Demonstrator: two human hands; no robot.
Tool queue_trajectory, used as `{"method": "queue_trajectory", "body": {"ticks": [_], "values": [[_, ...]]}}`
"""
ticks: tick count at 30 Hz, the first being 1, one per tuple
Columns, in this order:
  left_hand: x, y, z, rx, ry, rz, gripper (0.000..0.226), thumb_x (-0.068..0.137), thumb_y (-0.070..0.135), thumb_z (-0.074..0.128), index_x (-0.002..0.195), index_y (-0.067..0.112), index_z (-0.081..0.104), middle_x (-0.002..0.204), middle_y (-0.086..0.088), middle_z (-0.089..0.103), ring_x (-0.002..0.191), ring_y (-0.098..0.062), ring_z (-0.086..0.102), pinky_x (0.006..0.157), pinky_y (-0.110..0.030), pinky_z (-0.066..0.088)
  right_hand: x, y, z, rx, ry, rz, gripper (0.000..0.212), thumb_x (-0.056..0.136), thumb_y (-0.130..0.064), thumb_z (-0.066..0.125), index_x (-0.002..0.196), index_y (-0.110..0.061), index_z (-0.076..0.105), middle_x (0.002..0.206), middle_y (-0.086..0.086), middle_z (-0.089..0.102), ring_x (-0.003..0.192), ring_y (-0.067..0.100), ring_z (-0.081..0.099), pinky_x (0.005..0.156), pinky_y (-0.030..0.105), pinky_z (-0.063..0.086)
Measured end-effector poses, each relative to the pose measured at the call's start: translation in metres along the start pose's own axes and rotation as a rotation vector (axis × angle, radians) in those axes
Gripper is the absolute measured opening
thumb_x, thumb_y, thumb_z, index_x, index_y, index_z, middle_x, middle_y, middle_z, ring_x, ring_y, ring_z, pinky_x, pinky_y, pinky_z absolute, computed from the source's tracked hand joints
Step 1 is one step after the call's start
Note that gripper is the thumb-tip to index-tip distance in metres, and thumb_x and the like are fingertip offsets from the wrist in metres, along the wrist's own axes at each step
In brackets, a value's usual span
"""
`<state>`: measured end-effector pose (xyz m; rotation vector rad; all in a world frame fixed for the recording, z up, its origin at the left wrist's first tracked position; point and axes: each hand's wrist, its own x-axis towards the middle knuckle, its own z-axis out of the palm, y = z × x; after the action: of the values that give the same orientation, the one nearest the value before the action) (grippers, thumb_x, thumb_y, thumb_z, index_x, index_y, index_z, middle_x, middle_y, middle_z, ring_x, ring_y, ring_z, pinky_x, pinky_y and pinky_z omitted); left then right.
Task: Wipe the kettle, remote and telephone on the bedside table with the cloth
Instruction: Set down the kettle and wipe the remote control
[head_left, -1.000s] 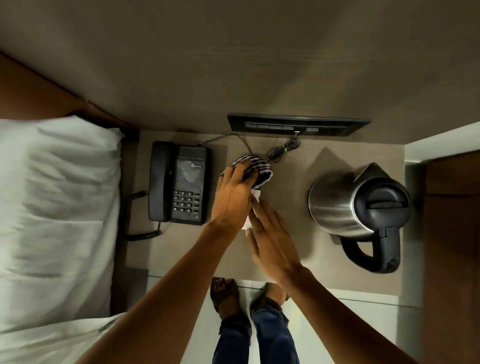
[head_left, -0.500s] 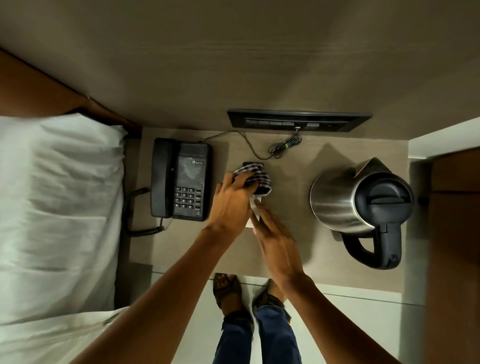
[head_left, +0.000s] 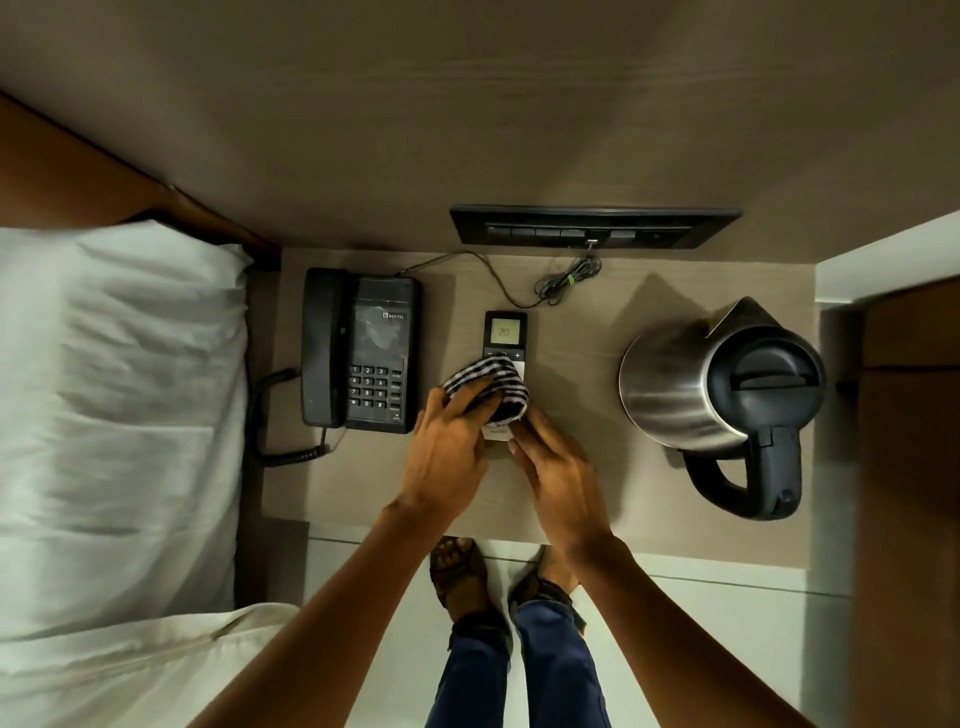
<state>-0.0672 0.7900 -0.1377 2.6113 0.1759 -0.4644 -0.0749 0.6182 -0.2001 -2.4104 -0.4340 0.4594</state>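
- The bed (head_left: 119, 415) with its white sheet is lying along the left side, and its edge is standing just beside the left edge of the bedside table (head_left: 582, 483), with only a dark narrow gap between them.
- The telephone (head_left: 360, 349) is sitting on the left part of the table, near the back edge; its coiled cord (head_left: 280, 415) is hanging over the left edge into the gap.
- The left hand (head_left: 447, 457) is closing on the striped cloth (head_left: 488, 389) and is pressing it on the lower half of the remote (head_left: 505, 364), just right of the telephone.
- The remote is lying flat in the middle of the table, with its lit screen pointing to the wall and showing uncovered above the cloth.
- The right hand (head_left: 558, 473) is lying with fingers almost straight, not gripping, and its fingertips (head_left: 522, 444) are touching the near end of the remote.
- A thin cable (head_left: 566, 275) is running from the wall switch panel (head_left: 595, 227) onto the table behind the remote.
- A wide bare strip of table is staying free between the hands and the kettle (head_left: 722, 395).
- The kettle is standing upright on the right part, close to the right edge, its handle (head_left: 748, 478) pointing to the front edge.
- The person's feet (head_left: 498, 571) are standing just under the front edge.
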Motion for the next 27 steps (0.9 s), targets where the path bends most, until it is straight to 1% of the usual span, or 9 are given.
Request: {"method": "queue_trajectory", "body": {"ticks": [4,8,10,12,14,18,21,24,27], "values": [[0.018,0.009,-0.003,0.079,0.033,0.004,0.068,0.085,-0.004,0.056,0.147,0.023,0.053,0.159,0.001,0.042,0.121,-0.031,0.047,0.097,-0.045,0.052,-0.008,0.001,-0.001,-0.150,0.032,-0.084,0.060,0.109,-0.024,0.063,0.164,-0.016,0.041,0.172,0.009,0.038,0.157,0.031,0.039,0.126,0.053,0.038],[0.012,0.008,0.007,0.161,-0.061,0.007,0.073,0.090,0.004,0.059,0.157,0.024,0.037,0.170,-0.001,0.021,0.140,-0.037,0.034,0.114,-0.053,0.040,-0.015,0.007,-0.003,-0.241,-0.045,-0.088,0.059,0.115,-0.031,0.042,0.170,-0.017,0.025,0.178,0.006,0.024,0.165,0.026,0.019,0.132,0.054,0.025],[-0.003,0.006,0.013,0.171,-0.089,0.011,0.076,0.090,0.003,0.060,0.158,0.023,0.034,0.171,-0.003,0.017,0.144,-0.040,0.031,0.118,-0.056,0.035,-0.015,0.011,-0.004,-0.281,-0.064,-0.101,0.058,0.114,-0.028,0.044,0.168,-0.016,0.029,0.176,0.006,0.030,0.165,0.028,0.019,0.130,0.057,0.029],[-0.018,0.003,0.017,0.171,-0.089,0.022,0.077,0.087,-0.001,0.063,0.156,0.021,0.038,0.170,-0.007,0.021,0.143,-0.043,0.034,0.117,-0.057,0.036,-0.014,0.013,-0.006,-0.291,-0.069,-0.099,0.061,0.110,-0.021,0.059,0.165,-0.015,0.035,0.174,0.006,0.034,0.165,0.029,0.020,0.129,0.058,0.031],[-0.029,0.001,0.019,0.163,-0.097,0.027,0.078,0.085,-0.004,0.064,0.155,0.021,0.040,0.169,-0.007,0.024,0.142,-0.044,0.036,0.117,-0.057,0.037,-0.012,0.014,-0.008,-0.290,-0.078,-0.092,0.069,0.106,-0.017,0.066,0.167,-0.015,0.034,0.177,0.003,0.029,0.166,0.028,0.018,0.129,0.058,0.031],[-0.032,-0.004,0.015,0.146,-0.034,0.069,0.073,0.079,-0.006,0.071,0.146,0.017,0.055,0.162,-0.007,0.041,0.133,-0.044,0.048,0.107,-0.059,0.048,-0.011,0.017,-0.011,-0.309,-0.118,-0.114,0.071,0.108,-0.020,0.063,0.169,-0.018,0.027,0.179,-0.001,0.019,0.167,0.027,0.012,0.130,0.057,0.030],[-0.024,-0.006,0.009,0.148,0.008,0.080,0.070,0.078,-0.008,0.070,0.143,0.017,0.059,0.159,-0.003,0.046,0.122,-0.038,0.052,0.099,-0.055,0.053,-0.010,0.017,-0.015,-0.297,-0.124,-0.126,0.069,0.109,-0.022,0.062,0.169,-0.019,0.028,0.178,0.000,0.022,0.166,0.029,0.013,0.130,0.058,0.029],[-0.023,-0.008,0.011,0.184,-0.023,0.105,0.076,0.078,-0.008,0.070,0.147,0.018,0.054,0.165,-0.001,0.036,0.129,-0.039,0.048,0.105,-0.054,0.049,-0.009,0.018,-0.019,-0.301,-0.119,-0.136,0.070,0.106,-0.025,0.067,0.167,-0.020,0.033,0.176,0.002,0.029,0.165,0.033,0.018,0.129,0.061,0.029],[-0.030,-0.011,0.013,0.231,-0.037,0.133,0.079,0.076,-0.005,0.075,0.147,0.019,0.053,0.164,-0.002,0.038,0.130,-0.041,0.050,0.109,-0.054,0.047,-0.008,0.019,-0.023,-0.293,-0.139,-0.129,0.069,0.106,-0.027,0.065,0.168,-0.022,0.034,0.178,0.000,0.024,0.166,0.032,0.014,0.129,0.062,0.026]]}}
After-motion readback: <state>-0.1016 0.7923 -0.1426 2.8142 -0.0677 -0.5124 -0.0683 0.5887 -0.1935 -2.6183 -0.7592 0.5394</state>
